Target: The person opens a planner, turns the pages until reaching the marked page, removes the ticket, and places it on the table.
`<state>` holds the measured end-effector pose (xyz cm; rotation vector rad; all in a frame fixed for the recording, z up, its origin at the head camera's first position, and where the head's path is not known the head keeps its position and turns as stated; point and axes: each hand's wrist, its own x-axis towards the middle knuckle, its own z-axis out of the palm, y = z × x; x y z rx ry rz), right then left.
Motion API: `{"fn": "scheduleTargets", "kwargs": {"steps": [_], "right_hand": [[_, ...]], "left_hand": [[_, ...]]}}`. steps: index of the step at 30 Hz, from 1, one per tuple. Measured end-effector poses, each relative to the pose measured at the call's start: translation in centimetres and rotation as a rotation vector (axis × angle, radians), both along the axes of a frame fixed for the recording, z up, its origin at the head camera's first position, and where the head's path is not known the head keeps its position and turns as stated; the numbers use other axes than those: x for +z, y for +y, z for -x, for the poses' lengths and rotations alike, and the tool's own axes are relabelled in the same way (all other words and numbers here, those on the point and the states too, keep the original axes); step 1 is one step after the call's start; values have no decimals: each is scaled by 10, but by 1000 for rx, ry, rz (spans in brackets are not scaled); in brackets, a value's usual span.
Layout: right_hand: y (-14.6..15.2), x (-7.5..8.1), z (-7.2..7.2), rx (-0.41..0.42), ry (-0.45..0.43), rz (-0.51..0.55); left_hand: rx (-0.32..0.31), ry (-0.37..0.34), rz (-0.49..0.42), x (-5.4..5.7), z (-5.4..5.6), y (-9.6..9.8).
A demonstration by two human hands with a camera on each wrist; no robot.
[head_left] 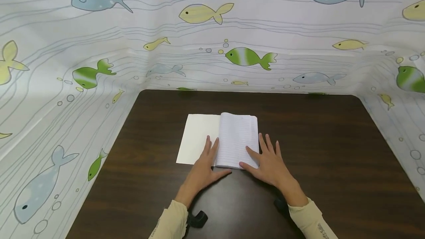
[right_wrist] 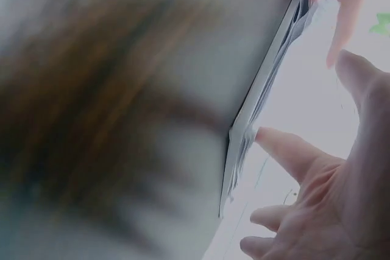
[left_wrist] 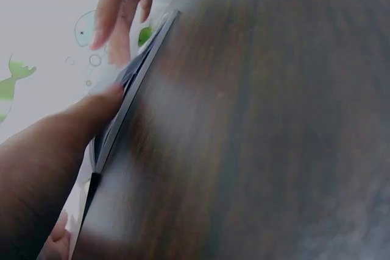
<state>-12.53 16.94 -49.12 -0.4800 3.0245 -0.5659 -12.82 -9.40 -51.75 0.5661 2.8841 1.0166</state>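
An open notebook (head_left: 234,135) with lined pages lies on the dark wooden table, its blank inside cover (head_left: 201,134) spread to the left. My left hand (head_left: 205,169) has its fingers stretched over the inner edge of that cover, close to the fold, with the thumb pointing right near the bottom edge. My right hand (head_left: 270,163) spreads its fingers at the lower right corner, thumb and index finger over the lined page and the others beyond its right edge. In the right wrist view the index fingertip of the right hand (right_wrist: 323,193) is right at the page edges (right_wrist: 268,95).
The brown table (head_left: 315,150) extends on both sides of the notebook. White cloth (head_left: 186,47) printed with fish surrounds its back and sides. A black strap piece (head_left: 198,220) hangs at the left wrist, below the beige sleeve (head_left: 172,220).
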Motion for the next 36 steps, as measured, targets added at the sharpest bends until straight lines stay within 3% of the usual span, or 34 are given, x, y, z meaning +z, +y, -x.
{"fn": "scheduleTargets", "kwargs": {"steps": [4,8,12,15,17,19,21,23,25,27,30,33,36], "right_hand": [[-6,0,1,33,-14,11],[-7,-2,1,33,-24,21],[-5,-5,-2,36,-66,14],[-2,-7,-2,40,-90,9],[1,-7,-1,44,-85,15],[3,-6,0,46,-78,26],[5,-4,1,44,-80,42],[6,-4,1,43,-93,56],[6,-3,1,39,-103,62],[6,-2,1,36,-108,57],[6,0,1,33,-113,48],[6,-1,0,35,-107,37],[4,-3,-2,43,-84,41]], "left_hand": [[22,-31,-20,1,2,-4],[0,-12,-55,0,4,-9],[-25,76,-96,-2,2,-15],[-12,196,-155,-3,-1,-18],[39,300,-200,-4,-1,-21],[145,410,-205,-5,0,-23],[283,500,-158,-4,2,-25],[405,542,-89,-3,3,-29],[456,571,-10,-1,5,-31],[403,599,59,2,8,-29],[169,582,112,4,11,-22],[-82,417,152,5,11,-11],[-161,231,227,4,5,-5]]}}
